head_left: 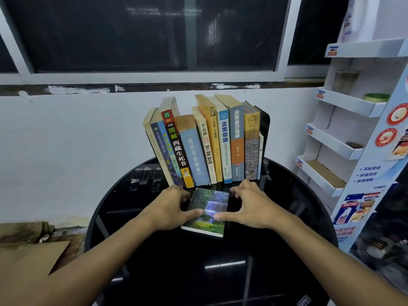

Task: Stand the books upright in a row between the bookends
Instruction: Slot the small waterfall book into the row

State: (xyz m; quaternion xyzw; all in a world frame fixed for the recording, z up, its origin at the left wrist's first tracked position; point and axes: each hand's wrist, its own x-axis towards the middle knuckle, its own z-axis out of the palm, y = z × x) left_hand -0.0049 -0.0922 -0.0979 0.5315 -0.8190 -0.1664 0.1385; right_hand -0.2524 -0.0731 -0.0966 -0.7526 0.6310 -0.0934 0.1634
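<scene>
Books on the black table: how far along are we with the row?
Done: the row of books stands against the black bookend at its right end, with the left ones leaning. In hand: the left hand and right hand grip the waterfall-cover book, lying flat on the table. Left: stand it in the row. No left bookend is visible.

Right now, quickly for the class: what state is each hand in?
Left hand: grips the flat green waterfall-cover book by its left edge.
Right hand: grips its right edge.
</scene>
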